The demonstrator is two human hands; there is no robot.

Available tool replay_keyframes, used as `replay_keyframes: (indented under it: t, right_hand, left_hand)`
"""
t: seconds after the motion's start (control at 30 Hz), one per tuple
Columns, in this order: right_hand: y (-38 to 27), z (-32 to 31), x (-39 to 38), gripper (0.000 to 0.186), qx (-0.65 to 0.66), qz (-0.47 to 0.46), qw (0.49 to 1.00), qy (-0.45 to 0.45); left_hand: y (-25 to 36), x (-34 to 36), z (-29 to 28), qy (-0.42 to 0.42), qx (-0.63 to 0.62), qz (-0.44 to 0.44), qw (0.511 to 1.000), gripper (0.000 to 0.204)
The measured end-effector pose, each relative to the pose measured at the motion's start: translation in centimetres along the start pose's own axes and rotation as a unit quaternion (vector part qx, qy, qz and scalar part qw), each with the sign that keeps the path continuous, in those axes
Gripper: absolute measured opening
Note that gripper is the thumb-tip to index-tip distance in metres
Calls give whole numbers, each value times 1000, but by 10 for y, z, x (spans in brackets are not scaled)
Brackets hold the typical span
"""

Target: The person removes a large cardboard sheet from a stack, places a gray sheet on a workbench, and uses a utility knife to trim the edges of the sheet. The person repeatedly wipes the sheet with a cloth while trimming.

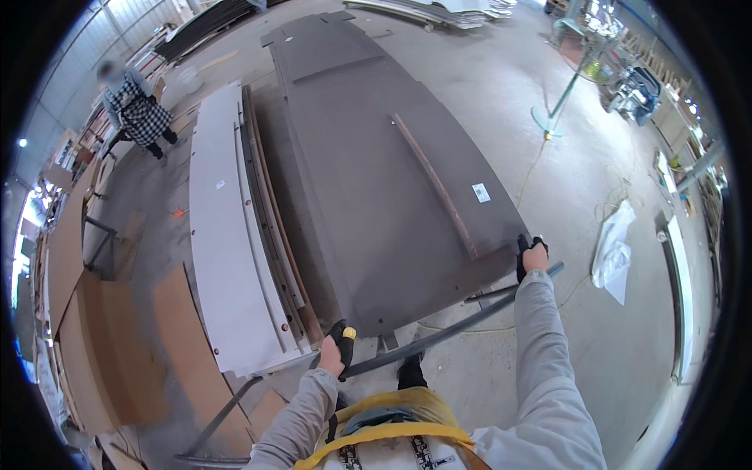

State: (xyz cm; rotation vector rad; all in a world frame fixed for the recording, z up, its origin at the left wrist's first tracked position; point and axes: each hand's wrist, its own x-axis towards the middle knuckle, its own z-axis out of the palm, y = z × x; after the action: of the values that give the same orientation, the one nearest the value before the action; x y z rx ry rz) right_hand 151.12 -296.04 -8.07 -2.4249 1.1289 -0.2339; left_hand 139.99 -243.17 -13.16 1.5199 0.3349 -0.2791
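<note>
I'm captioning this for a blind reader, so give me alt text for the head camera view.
Seen from above, a person's left hand and right hand grip the near end of a large dark panel lying on a workshop floor. A stack of white panels lies to its left, and another person stands farther off.

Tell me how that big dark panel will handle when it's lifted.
The big dark panel is long, wide and thin, so it would probably sag or flex. Both hands, left hand and right hand, grip its near edge, suggesting it is heavy and awkward.
</note>
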Motion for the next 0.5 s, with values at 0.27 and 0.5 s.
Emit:
replay_keyframes:
  t: [0.27,0.5]
  right_hand:
    - [70,77,116,34,-98,4,989,-107]
    - [79,77,124,35,-47,-24,990,-132]
  left_hand:
    - [-27,45,45,116,372,-53,920,25]
    - [-24,53,62,193,413,-83,886,28]
